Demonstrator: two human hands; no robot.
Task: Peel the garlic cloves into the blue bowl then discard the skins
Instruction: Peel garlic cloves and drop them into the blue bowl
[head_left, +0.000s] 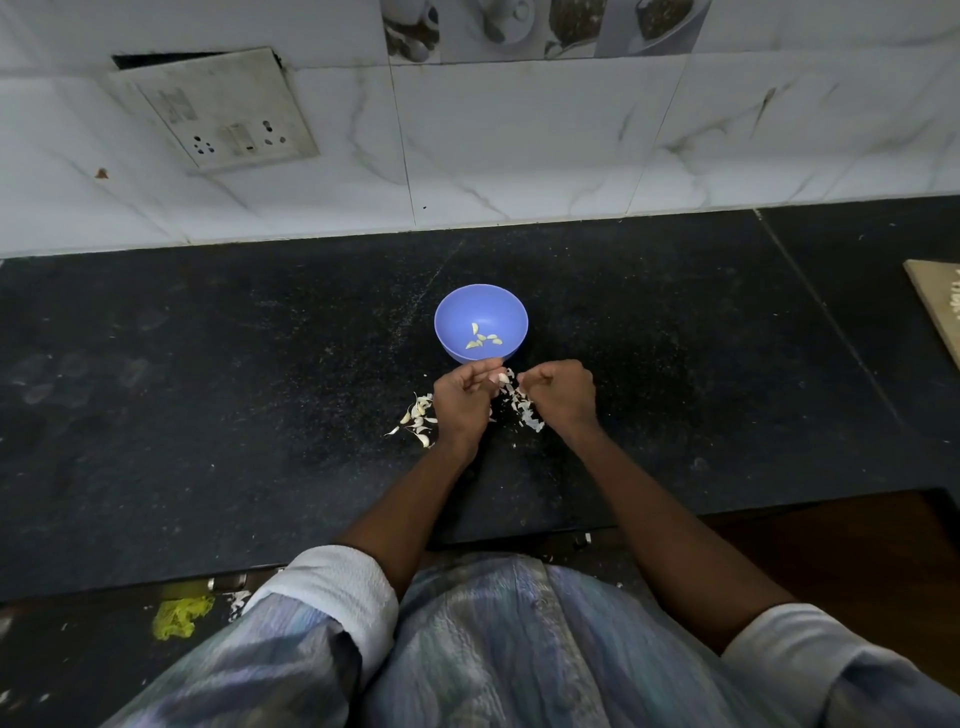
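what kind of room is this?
Most likely a home kitchen: a dark stone countertop against a marble-look tiled wall, a wall socket plate, and garlic cloves in a blue bowl.

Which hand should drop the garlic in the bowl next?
Probably the left hand. Its fingers already pinch the clove, and it sits right beside the bowl. The right hand seems to hold only a bit of skin.
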